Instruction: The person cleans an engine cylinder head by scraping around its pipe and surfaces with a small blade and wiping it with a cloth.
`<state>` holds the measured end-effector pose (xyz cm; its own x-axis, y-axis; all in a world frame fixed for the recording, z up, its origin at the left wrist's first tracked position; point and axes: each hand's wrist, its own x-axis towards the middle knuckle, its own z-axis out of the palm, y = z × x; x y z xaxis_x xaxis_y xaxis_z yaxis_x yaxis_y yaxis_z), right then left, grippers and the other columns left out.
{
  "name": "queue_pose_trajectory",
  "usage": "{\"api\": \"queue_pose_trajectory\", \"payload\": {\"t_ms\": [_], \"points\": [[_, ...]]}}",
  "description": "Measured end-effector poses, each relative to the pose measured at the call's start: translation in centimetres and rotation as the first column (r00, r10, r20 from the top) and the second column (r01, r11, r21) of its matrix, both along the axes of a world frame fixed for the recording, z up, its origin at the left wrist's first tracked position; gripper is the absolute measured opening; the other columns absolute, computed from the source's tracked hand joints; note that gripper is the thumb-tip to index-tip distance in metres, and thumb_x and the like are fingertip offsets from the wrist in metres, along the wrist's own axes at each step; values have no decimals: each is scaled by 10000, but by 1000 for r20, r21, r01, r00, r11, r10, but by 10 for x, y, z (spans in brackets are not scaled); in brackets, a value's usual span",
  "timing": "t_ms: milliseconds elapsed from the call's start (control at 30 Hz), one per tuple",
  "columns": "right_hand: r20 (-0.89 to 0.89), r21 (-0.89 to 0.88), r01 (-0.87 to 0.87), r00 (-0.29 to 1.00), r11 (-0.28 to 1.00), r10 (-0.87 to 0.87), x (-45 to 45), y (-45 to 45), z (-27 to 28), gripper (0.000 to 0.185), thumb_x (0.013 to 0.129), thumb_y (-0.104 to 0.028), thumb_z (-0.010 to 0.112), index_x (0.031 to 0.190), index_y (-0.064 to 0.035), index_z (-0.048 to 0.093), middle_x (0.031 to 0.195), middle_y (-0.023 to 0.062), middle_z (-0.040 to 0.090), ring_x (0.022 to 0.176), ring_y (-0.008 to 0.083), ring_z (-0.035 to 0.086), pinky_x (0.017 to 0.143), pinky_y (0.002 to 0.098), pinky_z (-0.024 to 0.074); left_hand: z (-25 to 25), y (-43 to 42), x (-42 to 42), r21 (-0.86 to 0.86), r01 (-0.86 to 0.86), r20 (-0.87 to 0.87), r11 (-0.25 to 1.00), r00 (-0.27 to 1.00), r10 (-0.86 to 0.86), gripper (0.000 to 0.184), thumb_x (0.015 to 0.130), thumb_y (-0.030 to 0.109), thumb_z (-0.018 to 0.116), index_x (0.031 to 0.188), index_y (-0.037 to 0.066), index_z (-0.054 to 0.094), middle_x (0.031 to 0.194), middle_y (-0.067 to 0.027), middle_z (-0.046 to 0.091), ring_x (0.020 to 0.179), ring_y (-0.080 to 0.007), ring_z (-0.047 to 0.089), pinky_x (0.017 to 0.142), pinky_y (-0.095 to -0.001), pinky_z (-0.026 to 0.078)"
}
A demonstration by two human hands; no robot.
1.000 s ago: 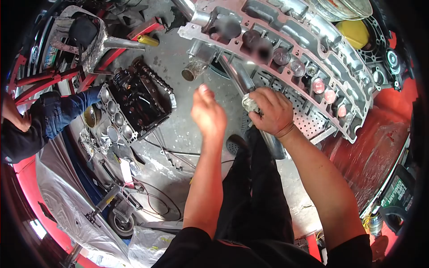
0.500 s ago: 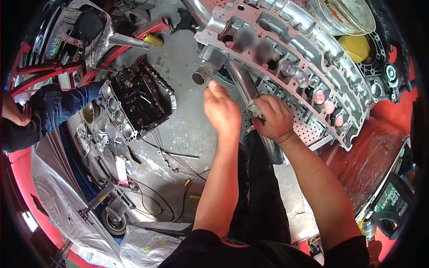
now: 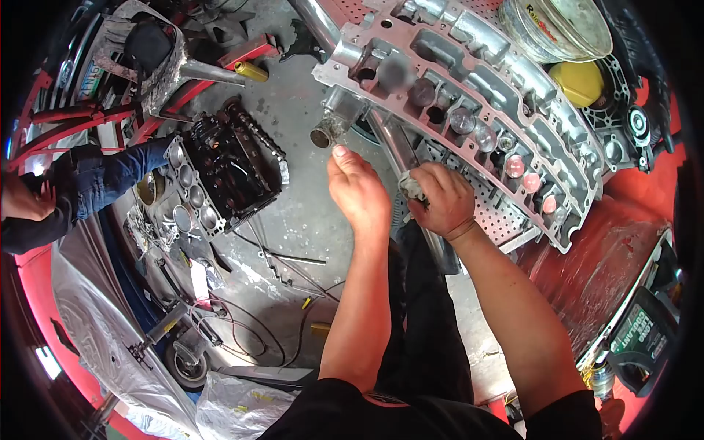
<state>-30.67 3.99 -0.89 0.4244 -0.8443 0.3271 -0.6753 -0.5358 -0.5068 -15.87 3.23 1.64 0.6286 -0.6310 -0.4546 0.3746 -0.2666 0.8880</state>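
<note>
My left hand (image 3: 359,192) is closed in a fist, thumb on top, just below a worn round metal stub (image 3: 321,137). Whatever is inside its fingers is hidden. A crumpled pale rag (image 3: 412,188) is pinched in my right hand (image 3: 444,198), which lies over a shiny metal tube (image 3: 394,139). Above both hands sits a large aluminium cylinder head (image 3: 469,95), tilted across the view, with round bores and several pinkish discs along it.
An engine block (image 3: 235,165) lies on the floor at left, near another person's jeans-covered leg (image 3: 121,172). A white bucket (image 3: 557,29) stands top right, above a yellow cap (image 3: 579,82). A dark coolant jug (image 3: 645,330) is at lower right. Hoses (image 3: 246,341) cross the floor.
The view has shifted slightly, so the cylinder head and both hands sit a little further left and lower. Both grips look the same.
</note>
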Motion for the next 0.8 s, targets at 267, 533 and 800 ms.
{"api": "queue_pose_trajectory", "payload": {"t_ms": [267,533,800], "points": [[-17,5,9,1000,1000,-9,-3,0,-4,464,648,-219,751,1089,-145,626,1039,28,620,872,256,648,761,379,531,4,-2,-3,4,-11,-71,1000,997,11,406,1070,409,402,805,102,420,603,4,366,489,-107,346,429,-273,293],[3,35,-1,1000,999,1,-2,2,0,466,656,-203,746,1102,-146,622,1052,28,622,854,262,652,740,385,533,22,-6,-10,0,-104,-368,995,925,97,395,1068,401,391,818,97,410,628,-26,384,510,-155,371,475,-338,365],[18,48,-23,1000,999,23,-4,-6,-4,451,694,-240,737,1118,-135,626,1077,51,626,876,279,659,751,387,541,20,-3,-6,-11,-110,-243,994,964,104,401,1072,398,400,802,103,413,584,27,350,464,-88,311,410,-265,273]]}}
